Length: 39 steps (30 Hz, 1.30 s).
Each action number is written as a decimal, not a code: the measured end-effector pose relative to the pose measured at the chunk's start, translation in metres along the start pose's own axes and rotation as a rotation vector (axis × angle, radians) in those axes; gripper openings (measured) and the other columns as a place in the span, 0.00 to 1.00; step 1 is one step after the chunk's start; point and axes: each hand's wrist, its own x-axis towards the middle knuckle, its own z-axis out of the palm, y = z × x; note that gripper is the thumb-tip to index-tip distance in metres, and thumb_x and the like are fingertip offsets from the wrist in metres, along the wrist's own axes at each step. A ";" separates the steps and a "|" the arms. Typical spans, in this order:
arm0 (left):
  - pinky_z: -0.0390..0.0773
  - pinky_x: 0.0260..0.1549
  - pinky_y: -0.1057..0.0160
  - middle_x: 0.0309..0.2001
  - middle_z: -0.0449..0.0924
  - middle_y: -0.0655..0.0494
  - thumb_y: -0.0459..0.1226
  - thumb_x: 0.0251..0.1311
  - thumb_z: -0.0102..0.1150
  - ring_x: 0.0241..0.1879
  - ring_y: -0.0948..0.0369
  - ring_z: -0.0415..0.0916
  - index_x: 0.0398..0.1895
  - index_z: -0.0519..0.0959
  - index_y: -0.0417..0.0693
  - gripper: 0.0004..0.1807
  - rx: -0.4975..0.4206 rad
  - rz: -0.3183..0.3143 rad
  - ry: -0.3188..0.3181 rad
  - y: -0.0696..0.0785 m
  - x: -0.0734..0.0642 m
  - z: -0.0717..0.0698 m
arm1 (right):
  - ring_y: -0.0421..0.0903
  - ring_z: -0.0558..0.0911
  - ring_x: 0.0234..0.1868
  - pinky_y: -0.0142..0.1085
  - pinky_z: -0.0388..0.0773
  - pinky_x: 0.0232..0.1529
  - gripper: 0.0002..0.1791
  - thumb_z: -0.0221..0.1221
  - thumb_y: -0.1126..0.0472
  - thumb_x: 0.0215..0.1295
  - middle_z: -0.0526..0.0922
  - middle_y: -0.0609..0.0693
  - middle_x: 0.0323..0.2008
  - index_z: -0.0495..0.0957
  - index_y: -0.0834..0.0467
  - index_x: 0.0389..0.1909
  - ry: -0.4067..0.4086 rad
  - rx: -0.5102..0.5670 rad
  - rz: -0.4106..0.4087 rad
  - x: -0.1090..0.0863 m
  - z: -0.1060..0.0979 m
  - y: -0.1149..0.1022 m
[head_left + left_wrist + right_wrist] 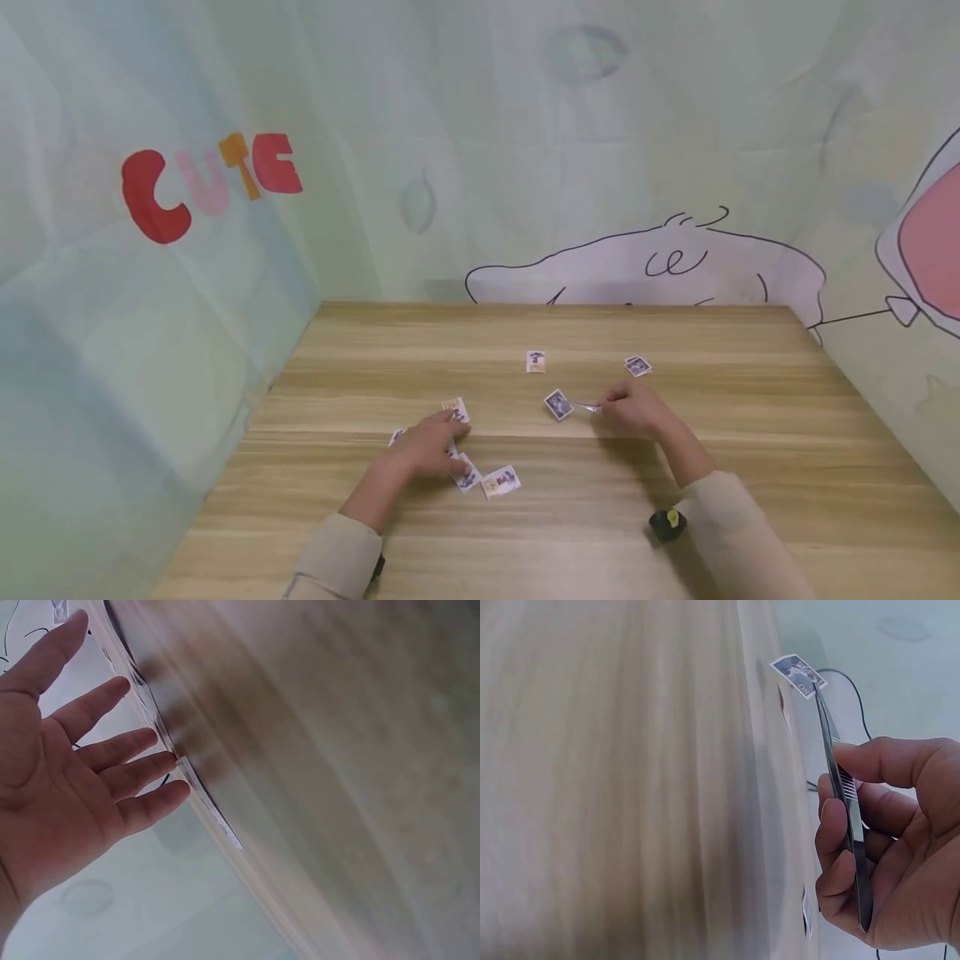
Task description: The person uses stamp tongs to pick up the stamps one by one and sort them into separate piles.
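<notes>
Where the table (585, 508) stretches beyond the tweezers (848, 786), we count one loose stamp (536, 362) off to their left and an overlapping pair of stamps (638, 366) off to their right. Well left of the tweezers, a scattered cluster: we note a far stamp (461, 410), a thumb-side stamp (468, 479) and a free-lying stamp (501, 482), the last two nearer to us than the tweezers. Left hand (427, 446): over that cluster, fingers straight and spread, partly covering several stamps; whether its fingertips touch them, we cannot tell. To the near right of the tweezers, a pale sleeve (750, 525) with a black gadget (663, 527) at its cuff. Far left of the tweezers, a wall bearing the coloured letters (156, 200) CUTE.

Right hand (636, 408): at the right end of the tweezers, pinching them between thumb and curled fingers. Tweezers: one, metal, long axis running crosswise over the table, tips pointing left. Held stamp (558, 404): at the tweezers' tips, caught near its edge, picture side showing, long axis slanting from far left to near right, aslant to the tweezers. Whether it touches the wood, we cannot tell.
</notes>
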 end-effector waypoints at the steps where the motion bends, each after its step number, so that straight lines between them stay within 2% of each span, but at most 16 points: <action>1: 0.57 0.61 0.46 0.66 0.58 0.40 0.42 0.48 0.68 0.65 0.45 0.55 0.59 0.72 0.42 0.33 -0.003 0.001 -0.004 0.000 0.000 0.000 | 0.45 0.72 0.27 0.35 0.70 0.27 0.06 0.57 0.68 0.55 0.76 0.49 0.23 0.80 0.66 0.30 0.004 0.012 0.010 0.000 -0.002 0.002; 7: 0.57 0.61 0.45 0.65 0.58 0.38 0.39 0.46 0.69 0.65 0.43 0.54 0.58 0.73 0.40 0.32 -0.015 0.015 -0.013 0.002 -0.002 0.000 | 0.45 0.71 0.24 0.35 0.70 0.24 0.08 0.58 0.68 0.55 0.76 0.49 0.22 0.80 0.69 0.33 0.023 0.064 0.029 -0.004 -0.013 0.010; 12: 0.58 0.61 0.45 0.65 0.59 0.38 0.38 0.45 0.69 0.65 0.43 0.54 0.58 0.73 0.40 0.32 -0.005 0.014 -0.010 0.003 -0.002 0.001 | 0.50 0.75 0.28 0.39 0.74 0.28 0.10 0.57 0.69 0.56 0.78 0.51 0.26 0.79 0.71 0.36 0.028 0.093 0.035 -0.008 -0.024 0.014; 23: 0.58 0.61 0.46 0.65 0.59 0.38 0.38 0.44 0.70 0.64 0.43 0.55 0.58 0.73 0.39 0.33 0.022 0.024 -0.003 0.003 0.000 0.002 | 0.51 0.74 0.31 0.40 0.74 0.31 0.13 0.56 0.66 0.59 0.78 0.54 0.31 0.78 0.71 0.41 0.043 0.099 0.129 -0.009 -0.044 0.024; 29: 0.58 0.61 0.46 0.64 0.61 0.39 0.36 0.42 0.70 0.64 0.43 0.56 0.57 0.73 0.39 0.33 0.027 0.022 0.008 0.002 0.003 0.002 | 0.47 0.73 0.28 0.37 0.71 0.29 0.16 0.55 0.65 0.60 0.77 0.53 0.28 0.76 0.73 0.44 0.049 0.126 0.185 -0.006 -0.053 0.034; 34: 0.58 0.61 0.46 0.64 0.61 0.39 0.35 0.41 0.70 0.64 0.43 0.56 0.57 0.74 0.40 0.34 0.027 0.018 0.010 0.002 0.004 0.003 | 0.45 0.70 0.23 0.35 0.70 0.25 0.16 0.55 0.66 0.60 0.75 0.52 0.22 0.75 0.75 0.44 0.072 0.138 0.190 -0.006 -0.059 0.041; 39: 0.58 0.60 0.45 0.64 0.61 0.39 0.35 0.41 0.70 0.64 0.43 0.56 0.57 0.74 0.40 0.34 0.032 0.020 0.009 0.001 0.005 0.004 | 0.45 0.70 0.23 0.35 0.68 0.24 0.18 0.55 0.65 0.59 0.75 0.52 0.22 0.74 0.75 0.45 0.086 0.146 0.216 -0.007 -0.065 0.045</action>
